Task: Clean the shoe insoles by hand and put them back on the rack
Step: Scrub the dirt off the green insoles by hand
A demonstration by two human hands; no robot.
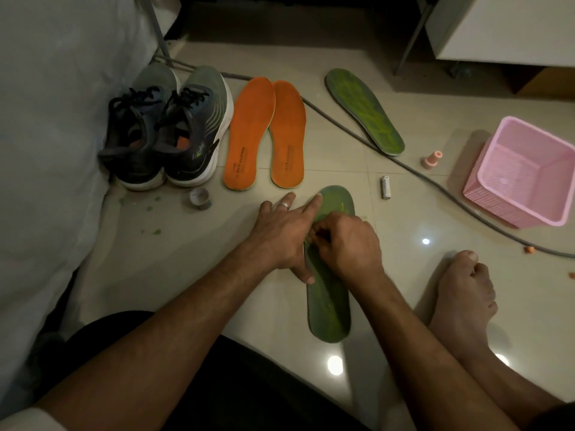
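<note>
A green insole (329, 303) lies flat on the tiled floor in front of me. My left hand (280, 234) presses on its left edge with straight, spread fingers and wears a ring. My right hand (345, 241) sits on the insole's middle with fingers curled, picking at something small on its surface; what it pinches is hidden. A second green insole (364, 110) lies farther back on the right. Two orange insoles (267, 132) lie side by side beyond my hands.
A pair of dark running shoes (168, 132) stands at the left by a white cover. A pink mesh basket (525, 172), a small pink bottle (432, 160), a battery (385, 187), a tape roll (200, 199) and a grey cable (435, 185) lie around. My bare foot (463, 290) rests at the right.
</note>
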